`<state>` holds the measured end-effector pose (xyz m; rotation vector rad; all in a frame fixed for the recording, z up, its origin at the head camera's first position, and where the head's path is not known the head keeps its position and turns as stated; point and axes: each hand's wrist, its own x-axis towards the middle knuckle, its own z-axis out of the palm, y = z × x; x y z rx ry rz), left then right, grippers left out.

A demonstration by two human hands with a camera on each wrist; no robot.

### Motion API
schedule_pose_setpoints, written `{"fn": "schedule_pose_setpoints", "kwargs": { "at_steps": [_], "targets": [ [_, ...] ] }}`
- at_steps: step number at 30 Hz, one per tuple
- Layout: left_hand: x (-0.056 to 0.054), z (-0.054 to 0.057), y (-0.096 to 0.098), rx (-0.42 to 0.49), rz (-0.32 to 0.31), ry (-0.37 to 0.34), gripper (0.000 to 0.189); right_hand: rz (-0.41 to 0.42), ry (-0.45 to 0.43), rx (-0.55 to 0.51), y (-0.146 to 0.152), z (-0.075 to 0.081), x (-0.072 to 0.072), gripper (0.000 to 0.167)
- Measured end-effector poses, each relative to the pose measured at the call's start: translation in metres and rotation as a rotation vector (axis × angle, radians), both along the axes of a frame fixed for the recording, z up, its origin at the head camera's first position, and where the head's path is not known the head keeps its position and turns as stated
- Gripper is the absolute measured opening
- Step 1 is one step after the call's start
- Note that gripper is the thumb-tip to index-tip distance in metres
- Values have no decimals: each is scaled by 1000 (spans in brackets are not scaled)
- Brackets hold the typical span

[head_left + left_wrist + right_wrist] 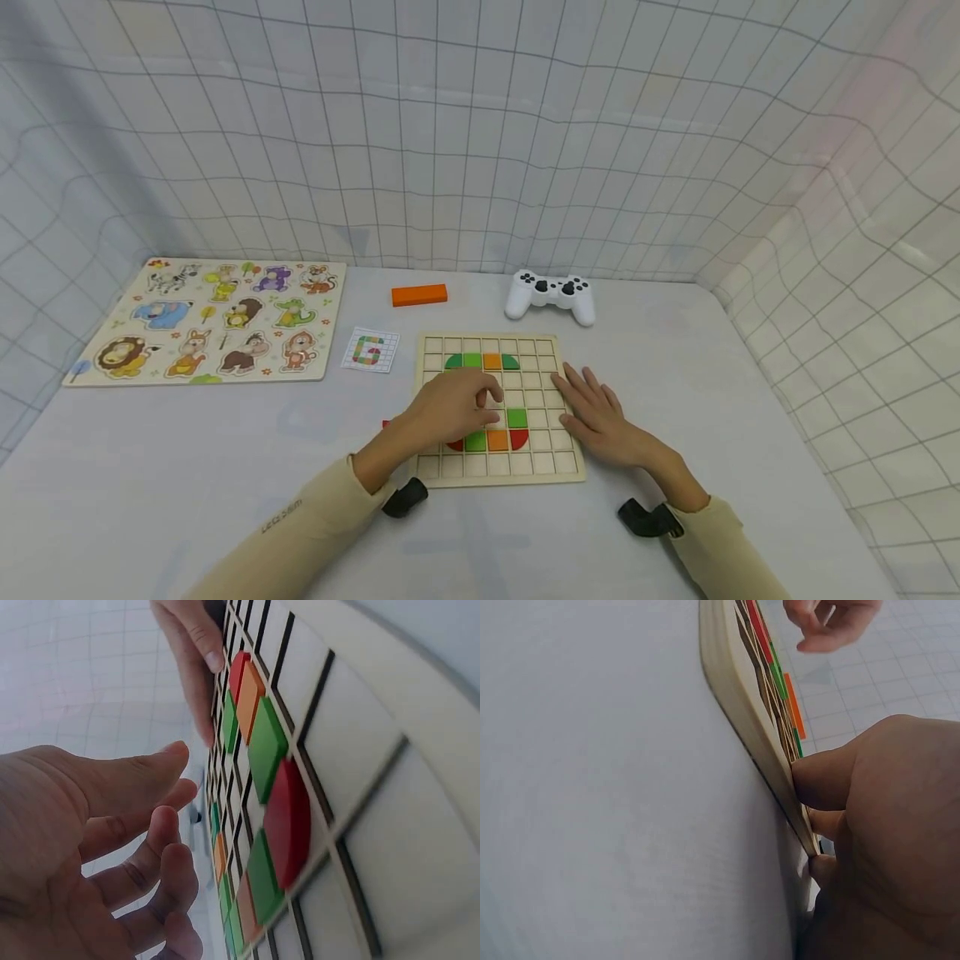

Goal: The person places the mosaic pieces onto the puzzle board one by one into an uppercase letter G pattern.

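A square wooden grid board [545,462] lies on the table, with coloured tiles set in its cells. Along its upper part run green rounded corners, a green square and an orange square [492,361]. Lower down are a green square [517,418], another orange square [498,441] and a red rounded corner [519,439]. Over the board's middle hovers my left hand [453,404], thumb and fingers bent but apart, with nothing between them in the left wrist view; it hides several cells. My right hand [603,427] rests at the board's right edge, fingers extended and touching it.
A printed pattern card [371,350] lies left of the board. Beyond are an orange block [419,295] and a white game controller [551,296]. An animal puzzle board [210,325] lies far left. A red piece [386,423] shows partly beside my left wrist.
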<state>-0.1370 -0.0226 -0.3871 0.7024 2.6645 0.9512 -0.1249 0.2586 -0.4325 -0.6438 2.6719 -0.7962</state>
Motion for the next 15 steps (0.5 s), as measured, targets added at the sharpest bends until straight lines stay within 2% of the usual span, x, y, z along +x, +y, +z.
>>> {"fn": "schedule_pose_setpoints", "kwargs": {
  "at_steps": [10,15],
  "targets": [
    [8,6,-56,19,59,3,10,9,8,5,0,1,0,63],
    [14,8,-85,26,81,-67,11,7,4,7,0,1,0,63]
  ]
}}
